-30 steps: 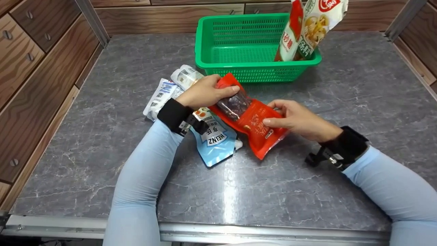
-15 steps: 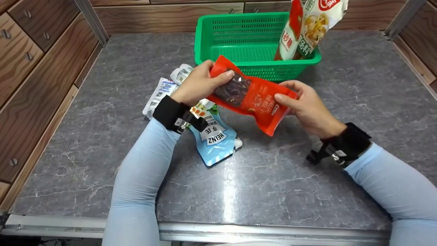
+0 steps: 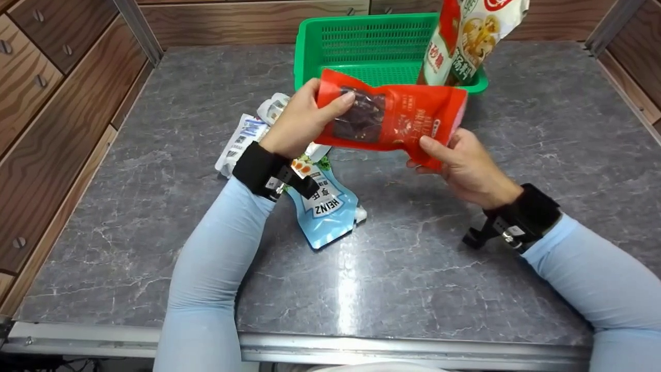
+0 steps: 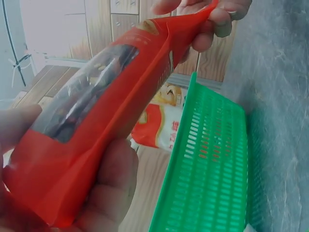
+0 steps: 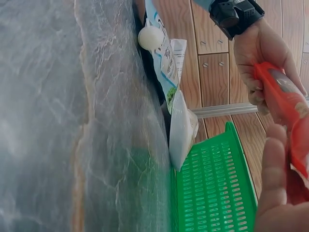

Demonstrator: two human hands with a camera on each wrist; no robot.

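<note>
A red food pouch (image 3: 403, 116) with a clear window showing dark pieces is held up between both hands, in front of the green basket's near side. My left hand (image 3: 302, 121) grips its left end, thumb on the front near the window. At the lower right corner my right hand (image 3: 467, 165) pinches the pouch, thumb on the printed face. The left wrist view shows the red pouch (image 4: 111, 96) slanting across, fingers wrapped behind its near end. Below the left wrist lies a light blue Heinz pouch (image 3: 328, 219) with a white cap.
The green basket (image 3: 382, 31) stands at the back; a white and red bag (image 3: 436, 59) and a patterned seasoning bag (image 3: 475, 41) lean upright at its right end. White packets (image 3: 242, 142) lie on the grey marbled table (image 3: 129, 222) beside the left hand.
Both hands have raised the red pouch from above the Heinz pouch toward the basket. Its right end has swung up, so it now lies nearly level. The other packets have stayed put.
</note>
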